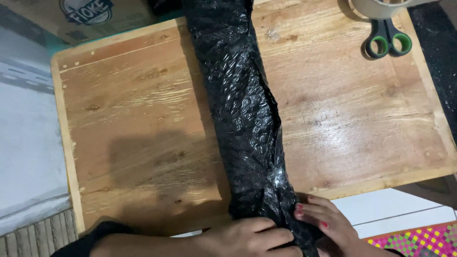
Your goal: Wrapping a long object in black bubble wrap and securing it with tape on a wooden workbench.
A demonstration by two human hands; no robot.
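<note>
Lying lengthwise on wooden board (143, 119): black bubble-wrap roll (243, 109); 6 o'clock end grasped by left hand (247, 238), right hand (328, 226); scissors (388, 40) at 1 o'clock.

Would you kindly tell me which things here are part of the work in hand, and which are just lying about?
In hand:
- long black bubble-wrap bundle, lying along the wooden table
- left hand and right hand, both pressing its near end

Lying about:
- green-handled scissors, far right corner
- tape roll, beside the scissors
- cardboard box, beyond the table
</note>
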